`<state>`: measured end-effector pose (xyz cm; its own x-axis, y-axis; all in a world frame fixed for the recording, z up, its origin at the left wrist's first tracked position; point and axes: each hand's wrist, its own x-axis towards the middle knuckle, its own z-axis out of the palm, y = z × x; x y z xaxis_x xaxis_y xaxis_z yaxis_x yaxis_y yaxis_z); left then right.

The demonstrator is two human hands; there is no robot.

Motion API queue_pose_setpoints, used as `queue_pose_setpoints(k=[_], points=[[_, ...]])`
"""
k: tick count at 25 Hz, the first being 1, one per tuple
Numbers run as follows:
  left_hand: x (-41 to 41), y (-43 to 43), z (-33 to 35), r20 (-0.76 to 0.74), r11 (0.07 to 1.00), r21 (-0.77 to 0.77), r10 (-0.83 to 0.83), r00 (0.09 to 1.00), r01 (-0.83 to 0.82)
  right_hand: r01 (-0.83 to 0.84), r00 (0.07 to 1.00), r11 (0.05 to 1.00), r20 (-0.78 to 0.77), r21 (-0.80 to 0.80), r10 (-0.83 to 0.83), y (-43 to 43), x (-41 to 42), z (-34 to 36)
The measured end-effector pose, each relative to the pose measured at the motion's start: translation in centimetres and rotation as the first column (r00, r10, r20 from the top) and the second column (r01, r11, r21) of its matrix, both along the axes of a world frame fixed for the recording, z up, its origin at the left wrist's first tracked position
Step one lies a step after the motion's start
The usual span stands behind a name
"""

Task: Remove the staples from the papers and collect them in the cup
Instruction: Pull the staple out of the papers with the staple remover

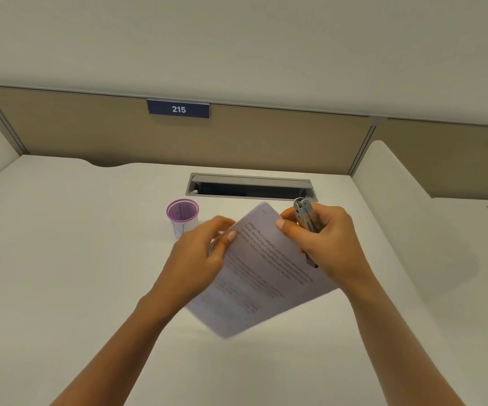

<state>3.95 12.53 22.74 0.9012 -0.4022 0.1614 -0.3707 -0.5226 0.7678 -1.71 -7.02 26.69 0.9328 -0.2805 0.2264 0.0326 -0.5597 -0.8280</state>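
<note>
Holding the papers point(263, 276) tilted above the desk point(61, 259), we pinch their left edge with our left hand point(199, 259), thumb on top. Our right hand point(325, 241) grips the upper right edge, thumb pressed on the page, while its curled fingers also clasp a metal staple remover point(305, 215) pointing up. The cup point(182, 213), purple inside, stands on the desk just beyond the left hand.

My left hand point(201, 253) pinches the papers point(263, 276) at nine o'clock; my right hand point(327, 238), at three o'clock, curls round a metal tool point(304, 215).
</note>
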Motion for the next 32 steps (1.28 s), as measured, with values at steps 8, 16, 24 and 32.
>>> queue_pose_setpoints(k=[8, 16, 24, 32], points=[[-1.4, -0.8, 3.1, -0.271, 0.895, -0.439, -0.049, 0.961, -0.078, 0.137, 0.917, 0.900, 0.396, -0.414, 0.043, 1.7, -1.5, -0.1], [-1.2, 0.0, 3.8, -0.069, 0.973, -0.224, 0.031, 0.997, -0.046, -0.010, 0.970, 0.975, 0.234, -0.220, 0.063, 2.3, -1.3, 1.0], [-1.4, 0.7, 8.6, -0.064, 0.913, -0.392, -0.147, 0.987, 0.111, -0.264, 0.944, 0.917, -0.116, 0.301, 0.310, -0.4, -0.9, 7.5], [0.7, 0.9, 7.7, -0.176, 0.848, -0.437, -0.407, 0.896, 0.299, -0.400, 0.879, 0.790, -0.051, 0.465, 0.475, 0.1, -1.0, 8.0]])
